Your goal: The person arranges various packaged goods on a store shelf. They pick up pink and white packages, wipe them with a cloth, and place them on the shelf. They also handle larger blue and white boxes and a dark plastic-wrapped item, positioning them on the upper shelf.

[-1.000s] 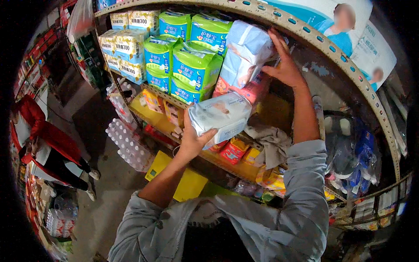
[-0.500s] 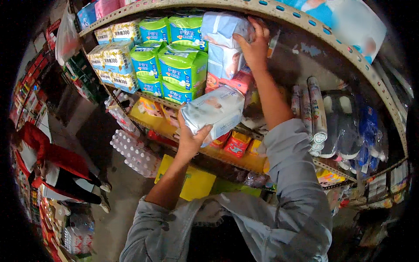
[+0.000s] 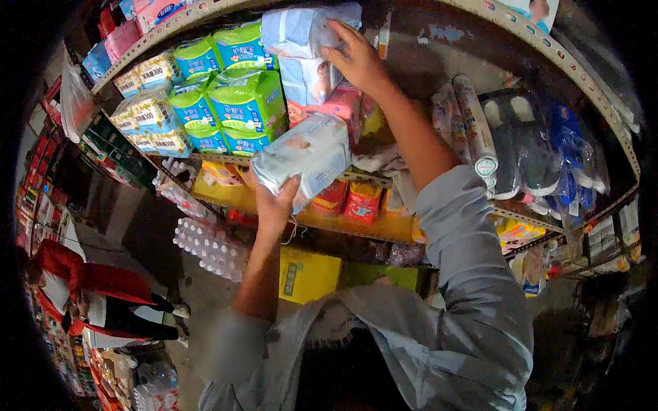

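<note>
Pale blue soft pack (image 3: 305, 156), wrapped in plastic, held from below in front of the metal shelf (image 3: 384, 229); the left hand (image 3: 274, 202) is clamped on its lower edge, thumb up the near face. The right hand (image 3: 356, 58) rests flat, fingers spread, against a stack of similar light blue packs (image 3: 301, 48) on the upper tier, touching them without closing around one. Just left of the stack stand green packs (image 3: 243, 106) and yellow-white packs (image 3: 147, 109). Below, a yellow carton (image 3: 308, 274) and a shrink-wrapped block of bottles (image 3: 209, 246) sit on the floor.
</note>
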A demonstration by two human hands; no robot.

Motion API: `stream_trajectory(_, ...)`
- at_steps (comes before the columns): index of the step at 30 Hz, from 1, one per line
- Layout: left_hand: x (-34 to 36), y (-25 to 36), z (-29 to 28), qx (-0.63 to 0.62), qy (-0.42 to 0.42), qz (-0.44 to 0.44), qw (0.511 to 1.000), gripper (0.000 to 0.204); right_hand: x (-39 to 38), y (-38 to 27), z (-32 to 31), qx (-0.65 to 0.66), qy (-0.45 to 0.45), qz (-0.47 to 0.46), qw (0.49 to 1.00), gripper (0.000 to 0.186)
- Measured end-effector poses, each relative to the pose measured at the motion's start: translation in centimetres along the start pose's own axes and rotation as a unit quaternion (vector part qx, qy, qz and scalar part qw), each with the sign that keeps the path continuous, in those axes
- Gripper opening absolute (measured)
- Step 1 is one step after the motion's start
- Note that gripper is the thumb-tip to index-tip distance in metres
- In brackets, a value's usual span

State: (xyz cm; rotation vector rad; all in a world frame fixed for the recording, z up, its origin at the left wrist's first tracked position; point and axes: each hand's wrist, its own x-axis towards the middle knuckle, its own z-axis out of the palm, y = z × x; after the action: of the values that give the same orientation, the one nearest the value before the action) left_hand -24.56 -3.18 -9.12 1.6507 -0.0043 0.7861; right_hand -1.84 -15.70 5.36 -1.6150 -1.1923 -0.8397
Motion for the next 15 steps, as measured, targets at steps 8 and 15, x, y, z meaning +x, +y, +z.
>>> stream_trajectory(8, -0.1, 0.8, 0.9, -0.063, 0.008, 0.025, 0.998, 0.045, -1.2, -0.3, -6.0, -0.002, -0.182, 0.153, 0.971, 0.050)
stream_trajectory(15, -0.1, 0.6, 1.1, -0.026, 0.021, 0.038, 0.999, 0.047, -14.1, -1.4, -10.8, -0.180, -0.535, 0.199, 0.801, 0.044)
